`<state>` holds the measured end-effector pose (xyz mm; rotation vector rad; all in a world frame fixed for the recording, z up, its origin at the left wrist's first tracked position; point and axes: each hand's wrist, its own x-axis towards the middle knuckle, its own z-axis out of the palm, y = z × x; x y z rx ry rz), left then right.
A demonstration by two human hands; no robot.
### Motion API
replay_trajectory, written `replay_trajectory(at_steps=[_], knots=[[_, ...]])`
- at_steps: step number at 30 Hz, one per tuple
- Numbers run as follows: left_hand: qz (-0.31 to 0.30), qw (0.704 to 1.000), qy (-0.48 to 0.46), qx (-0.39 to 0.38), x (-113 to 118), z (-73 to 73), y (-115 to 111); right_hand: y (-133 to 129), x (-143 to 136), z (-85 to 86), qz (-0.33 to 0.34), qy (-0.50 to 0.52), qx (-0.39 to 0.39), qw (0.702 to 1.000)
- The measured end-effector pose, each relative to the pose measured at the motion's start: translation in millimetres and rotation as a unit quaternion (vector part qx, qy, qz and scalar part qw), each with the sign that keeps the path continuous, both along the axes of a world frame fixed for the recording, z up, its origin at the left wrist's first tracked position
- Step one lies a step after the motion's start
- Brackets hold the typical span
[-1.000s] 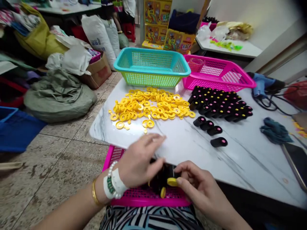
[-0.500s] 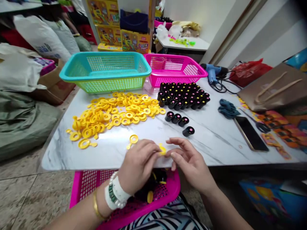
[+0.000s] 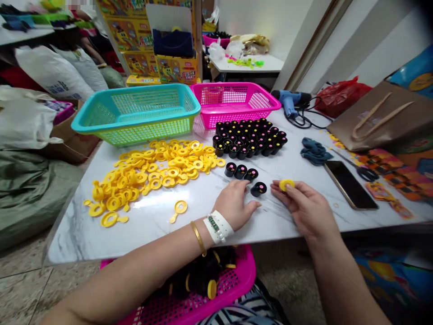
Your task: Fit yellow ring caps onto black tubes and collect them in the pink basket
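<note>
Rightward over the worktop (image 3: 135,234), the left hand (image 3: 237,205) has reached near a black cup (image 3: 259,189), part-open and empty; the right hand (image 3: 306,203) pinches a yellow ring (image 3: 287,184).

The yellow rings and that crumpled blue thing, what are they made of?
The yellow rings look like smooth, slightly shiny plastic: bright, even colour and matching moulded shapes. The crumpled blue thing is probably dull fabric, since it bunches into soft folds.
</note>
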<state>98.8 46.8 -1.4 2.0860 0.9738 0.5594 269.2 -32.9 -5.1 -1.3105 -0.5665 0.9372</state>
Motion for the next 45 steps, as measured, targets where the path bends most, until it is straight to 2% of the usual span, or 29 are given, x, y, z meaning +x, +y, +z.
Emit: replay_trajectory(at_steps=[2,4,6,8,11,13,18,23,30,40,45], knots=[[-0.009,1.000,0.014,0.024,2,-0.8,2,8,-7,-3.6,0.070,0.030,-0.023,0.997],[-0.018,0.999,0.021,0.031,-7,0.6,-1,10,-20,-5.6,0.147,0.007,-0.038,0.988],[-0.025,0.999,0.023,0.034,-29,2.3,-7,5,-34,-4.5,0.206,-0.052,-0.044,0.976],[-0.013,0.999,0.017,0.045,-58,3.0,-17,0,-43,-0.4,0.238,-0.092,-0.053,0.966],[0.030,0.997,0.003,0.069,-96,1.2,-31,-3,-51,7.9,0.266,-0.056,-0.080,0.959],[0.056,0.995,-0.005,0.077,-109,-1.7,-37,0,-58,13.3,0.284,-0.022,-0.099,0.953],[0.084,0.995,-0.002,0.051,-106,-6.4,-41,14,-86,26.0,0.336,-0.113,-0.125,0.927],[0.070,0.997,0.006,0.020,-104,-6.6,-42,24,-101,29.6,0.358,-0.168,-0.117,0.911],[0.059,0.998,0.000,0.014,-105,-9.1,-41,25,-100,18.4,0.341,-0.121,-0.100,0.927],[0.044,0.998,0.042,0.011,-105,-5.2,-37,16,-102,13.2,0.380,-0.099,-0.113,0.913],[0.032,0.997,0.071,0.018,-106,-0.2,-35,11,-107,7.7,0.358,-0.139,-0.093,0.919]])
